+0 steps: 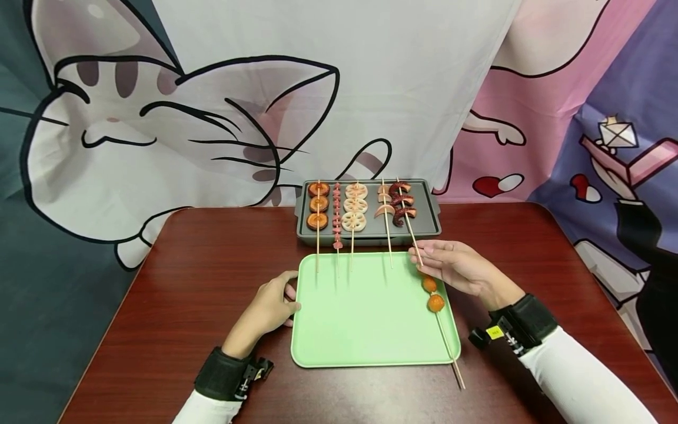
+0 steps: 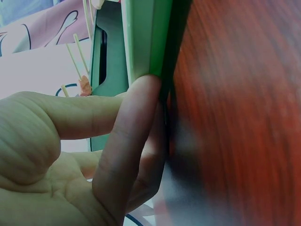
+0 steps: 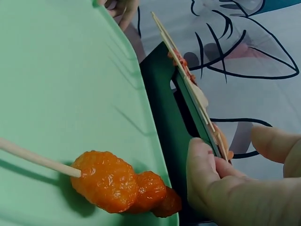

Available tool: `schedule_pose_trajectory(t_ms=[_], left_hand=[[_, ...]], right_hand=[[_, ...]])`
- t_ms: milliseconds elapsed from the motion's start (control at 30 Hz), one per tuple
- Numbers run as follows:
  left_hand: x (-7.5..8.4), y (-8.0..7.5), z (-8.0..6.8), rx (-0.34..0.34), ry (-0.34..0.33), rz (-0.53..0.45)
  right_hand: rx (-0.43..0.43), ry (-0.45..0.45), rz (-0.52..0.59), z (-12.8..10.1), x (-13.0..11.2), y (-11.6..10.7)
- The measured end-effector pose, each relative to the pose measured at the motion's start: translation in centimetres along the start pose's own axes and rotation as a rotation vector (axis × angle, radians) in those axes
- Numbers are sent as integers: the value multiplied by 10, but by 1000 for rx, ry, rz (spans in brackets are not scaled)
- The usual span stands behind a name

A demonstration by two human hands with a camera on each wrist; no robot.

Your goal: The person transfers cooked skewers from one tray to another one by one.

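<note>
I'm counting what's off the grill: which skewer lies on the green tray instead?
The skewer of orange balls, lying along the green tray's right edge by the right hand; the others' food sits on the grey grill pan.

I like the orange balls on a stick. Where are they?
In the head view, the orange-ball skewer lies along the green tray's right edge, just beside the right hand.

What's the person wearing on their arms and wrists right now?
Both arms are in white long sleeves. The left hand and right hand are bare, each with a wide black wrist strap carrying a small black device; the right one shows a yellow tag.
</note>
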State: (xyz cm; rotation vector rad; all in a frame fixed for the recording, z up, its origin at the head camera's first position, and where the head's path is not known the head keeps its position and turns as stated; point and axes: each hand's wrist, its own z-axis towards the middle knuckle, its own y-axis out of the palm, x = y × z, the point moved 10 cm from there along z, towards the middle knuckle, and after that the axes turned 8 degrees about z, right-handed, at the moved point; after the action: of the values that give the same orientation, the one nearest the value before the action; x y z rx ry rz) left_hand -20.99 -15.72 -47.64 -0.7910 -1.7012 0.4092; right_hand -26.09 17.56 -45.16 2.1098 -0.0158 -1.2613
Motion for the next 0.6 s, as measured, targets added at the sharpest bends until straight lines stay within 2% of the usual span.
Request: schedule_pose_trajectory(t_ms=[367, 600], left_hand=[[-1, 0, 0, -2, 0, -3], [-1, 0, 0, 4, 6, -3]], right_hand=[[29, -62, -36, 6, -4, -2], [77, -59, -126, 9, -6, -7]])
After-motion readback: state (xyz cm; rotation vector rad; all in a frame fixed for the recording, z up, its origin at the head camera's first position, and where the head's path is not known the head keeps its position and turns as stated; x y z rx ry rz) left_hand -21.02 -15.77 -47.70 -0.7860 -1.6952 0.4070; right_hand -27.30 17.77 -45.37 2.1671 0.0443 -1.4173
